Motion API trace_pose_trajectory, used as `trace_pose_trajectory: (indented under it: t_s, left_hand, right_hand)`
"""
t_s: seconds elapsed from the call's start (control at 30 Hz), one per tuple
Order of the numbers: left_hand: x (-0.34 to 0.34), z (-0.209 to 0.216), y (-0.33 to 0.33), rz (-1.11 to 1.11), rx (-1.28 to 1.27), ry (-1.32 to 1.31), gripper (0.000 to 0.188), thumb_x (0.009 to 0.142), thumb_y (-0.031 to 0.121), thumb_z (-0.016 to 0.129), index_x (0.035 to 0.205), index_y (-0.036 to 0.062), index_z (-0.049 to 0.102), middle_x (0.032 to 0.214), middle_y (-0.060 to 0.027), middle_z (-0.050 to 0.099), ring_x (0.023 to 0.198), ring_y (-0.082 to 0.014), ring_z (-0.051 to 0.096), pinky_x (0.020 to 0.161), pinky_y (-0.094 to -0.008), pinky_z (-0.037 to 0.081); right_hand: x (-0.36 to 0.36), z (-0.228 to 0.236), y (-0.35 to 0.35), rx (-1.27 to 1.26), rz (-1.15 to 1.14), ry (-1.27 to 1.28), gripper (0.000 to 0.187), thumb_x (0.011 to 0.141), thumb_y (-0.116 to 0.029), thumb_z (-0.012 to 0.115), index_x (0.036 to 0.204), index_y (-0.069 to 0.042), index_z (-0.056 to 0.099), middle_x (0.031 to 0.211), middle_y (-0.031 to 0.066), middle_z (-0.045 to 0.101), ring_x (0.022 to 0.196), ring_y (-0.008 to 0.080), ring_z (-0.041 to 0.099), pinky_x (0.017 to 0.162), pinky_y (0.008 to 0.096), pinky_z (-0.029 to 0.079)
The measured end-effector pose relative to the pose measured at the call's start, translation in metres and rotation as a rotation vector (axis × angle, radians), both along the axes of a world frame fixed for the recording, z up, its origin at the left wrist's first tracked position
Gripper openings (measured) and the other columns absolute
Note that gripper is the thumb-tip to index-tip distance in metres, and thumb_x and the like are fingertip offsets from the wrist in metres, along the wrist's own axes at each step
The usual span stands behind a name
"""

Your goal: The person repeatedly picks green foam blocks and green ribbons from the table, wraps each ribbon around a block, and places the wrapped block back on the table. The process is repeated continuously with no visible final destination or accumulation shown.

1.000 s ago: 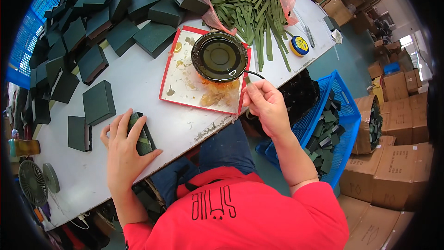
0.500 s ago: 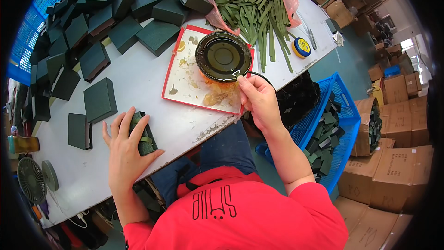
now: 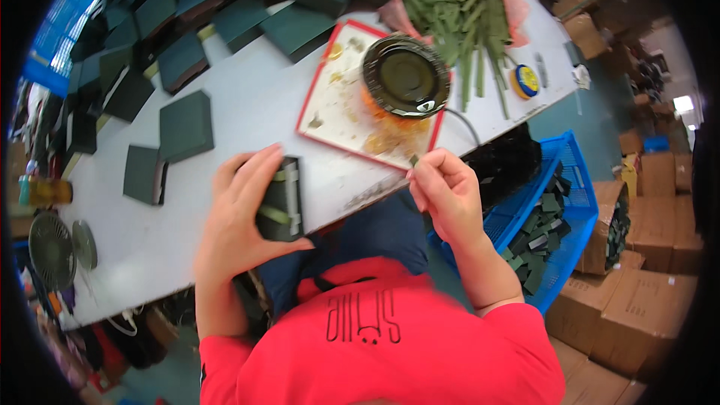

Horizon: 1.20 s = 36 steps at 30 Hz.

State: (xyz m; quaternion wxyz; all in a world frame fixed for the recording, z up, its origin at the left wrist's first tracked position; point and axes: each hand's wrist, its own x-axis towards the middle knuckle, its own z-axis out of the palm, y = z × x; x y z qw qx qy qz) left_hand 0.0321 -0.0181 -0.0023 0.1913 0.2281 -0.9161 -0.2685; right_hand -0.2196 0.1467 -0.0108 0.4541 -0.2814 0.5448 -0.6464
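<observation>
My left hand (image 3: pixel 241 206) is closed around a dark green box (image 3: pixel 292 199) standing on the table, thumb at its near end. The box has a pale strip along one side and a light green ribbon piece (image 3: pixel 274 214) across it. My right hand (image 3: pixel 450 191) pinches a small end of green ribbon (image 3: pixel 413 160) between thumb and fingertips, just off the near edge of a red-rimmed white board (image 3: pixel 319 94). On that board stands a round black pot (image 3: pixel 406 75) of dark, glossy liquid, with amber, glue-like residue (image 3: pixel 394 142) beneath it.
Many dark green boxes (image 3: pixel 300 28) are heaped at the far left; two (image 3: pixel 186 126) lie nearer. A pink bag (image 3: pixel 514 11) spills green ribbons (image 3: pixel 450 7) beside a yellow-and-blue round tin (image 3: pixel 524 81). A blue crate (image 3: pixel 574 217) of green pieces stands right of the table, near cartons (image 3: pixel 637 315).
My right hand has drawn back from the pot's rim toward me, with the ribbon end in its pinch. My left hand has turned the box, showing its pale-stripped side. The view has shifted.
</observation>
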Motion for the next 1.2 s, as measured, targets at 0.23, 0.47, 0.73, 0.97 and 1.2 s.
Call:
trace_pose_trajectory:
  t_s: [0.23, 0.47, 0.73, 0.97, 1.2]
  left_hand:
    - [-0.013, 0.005, 0.002, -0.176, 0.041, 0.116, 0.103, 0.054, 0.038, 0.094, 0.143, 0.0048, 0.055, 0.145, -0.0111, 0.056, 0.124, -0.0363, 0.051, 0.106, -0.0485, 0.039]
    - [-0.017, 0.002, 0.003, -0.190, 0.075, 0.123, 0.104, 0.052, 0.038, 0.095, 0.143, 0.0061, 0.055, 0.145, -0.0109, 0.056, 0.123, -0.0363, 0.051, 0.105, -0.0491, 0.039]
    - [-0.019, 0.002, 0.003, -0.212, 0.042, 0.113, 0.104, 0.052, 0.039, 0.095, 0.142, 0.0052, 0.056, 0.143, -0.0112, 0.057, 0.121, -0.0361, 0.052, 0.102, -0.0488, 0.041]
    - [-0.024, 0.007, 0.011, -0.220, -0.070, 0.021, 0.102, 0.052, 0.040, 0.094, 0.140, 0.0035, 0.057, 0.141, -0.0112, 0.059, 0.121, -0.0355, 0.053, 0.104, -0.0476, 0.039]
    - [-0.022, 0.000, 0.010, -0.145, -0.051, 0.075, 0.102, 0.052, 0.036, 0.095, 0.140, 0.0039, 0.056, 0.141, -0.0112, 0.058, 0.123, -0.0370, 0.052, 0.105, -0.0490, 0.041]
  right_hand:
    - [0.047, 0.008, -0.004, 0.247, 0.482, -0.083, 0.013, 0.101, -0.012, 0.066, 0.099, 0.000, 0.064, 0.080, -0.0049, 0.060, 0.072, 0.0003, 0.049, 0.062, 0.0201, 0.040]
    - [0.059, -0.004, -0.011, 0.316, 0.485, -0.007, 0.017, 0.100, -0.013, 0.067, 0.089, -0.003, 0.062, 0.073, -0.0085, 0.052, 0.066, -0.0008, 0.041, 0.056, 0.0213, 0.030]
    - [0.059, -0.010, -0.011, 0.350, 0.487, -0.001, 0.023, 0.098, -0.019, 0.069, 0.086, 0.000, 0.064, 0.067, -0.0049, 0.054, 0.063, 0.0025, 0.044, 0.055, 0.0240, 0.036]
    - [0.058, -0.008, -0.014, 0.312, 0.523, 0.362, 0.030, 0.098, -0.023, 0.066, 0.083, 0.002, 0.064, 0.067, 0.0053, 0.062, 0.060, 0.0087, 0.051, 0.056, 0.0298, 0.042]
    - [0.046, 0.000, -0.019, 0.390, 0.537, 0.063, 0.026, 0.106, -0.024, 0.056, 0.105, 0.001, 0.066, 0.085, 0.0047, 0.069, 0.073, 0.0119, 0.064, 0.069, 0.0304, 0.054]
